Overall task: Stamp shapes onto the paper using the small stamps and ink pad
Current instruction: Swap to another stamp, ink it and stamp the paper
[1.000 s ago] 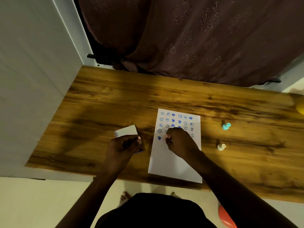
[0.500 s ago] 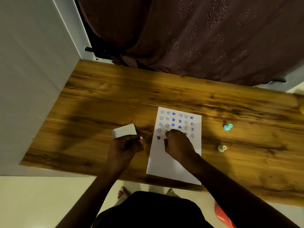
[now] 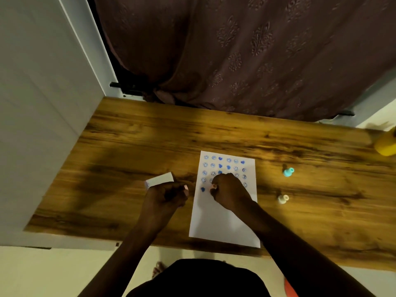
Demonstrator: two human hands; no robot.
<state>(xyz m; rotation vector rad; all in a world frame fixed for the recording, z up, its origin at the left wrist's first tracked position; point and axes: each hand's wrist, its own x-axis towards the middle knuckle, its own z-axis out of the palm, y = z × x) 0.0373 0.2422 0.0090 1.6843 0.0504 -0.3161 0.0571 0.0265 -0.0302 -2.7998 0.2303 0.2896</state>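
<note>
Right hand [image 3: 230,192]: fingers grasping a small stamp [image 3: 213,187], pressed on paper [image 3: 220,224].
Left hand [image 3: 165,197]: fingers clenched around ink pad [image 3: 159,181], on tabletop [image 3: 132,146].

No readable text or numbers; the paper [image 3: 222,219] bears only stamped shapes.

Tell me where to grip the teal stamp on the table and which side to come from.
Take the teal stamp by its narrower neck, just behind the wider end, with two fingers. It appears to lie tipped on the table, right of the paper, with open wood around it, so coming from above looks easiest.
</note>
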